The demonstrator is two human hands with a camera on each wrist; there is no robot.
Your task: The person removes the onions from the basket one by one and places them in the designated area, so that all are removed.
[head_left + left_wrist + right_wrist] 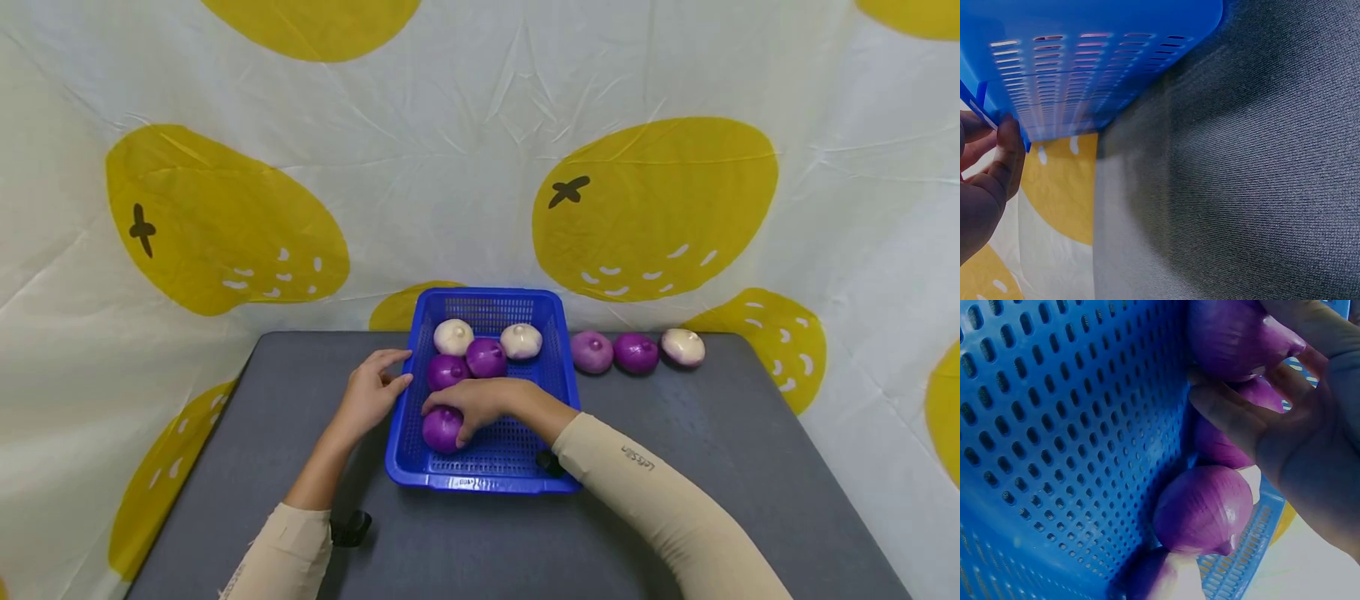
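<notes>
A blue perforated basket [487, 483] stands mid-table. Inside it, at the front left, my right hand [472, 406] grips a purple onion [441, 430]. Two more purple onions [486, 357] and two white ones [453, 336] lie toward its far end. My left hand [371, 393] rests against the outside of the basket's left rim, fingers relaxed. In the right wrist view my right hand [1297, 444] curls round the purple onion [1235, 337] over the basket floor [1054, 425], with another purple onion [1204, 509] below it. In the left wrist view my left hand's fingertips [1010, 137] touch the basket's rim [1085, 62].
Three onions lie in a row right of the basket near the table's back edge: pale purple [592, 351], purple [636, 352], white [683, 347]. The grey table [712, 450] is backed by a white cloth with yellow lemon prints [652, 208].
</notes>
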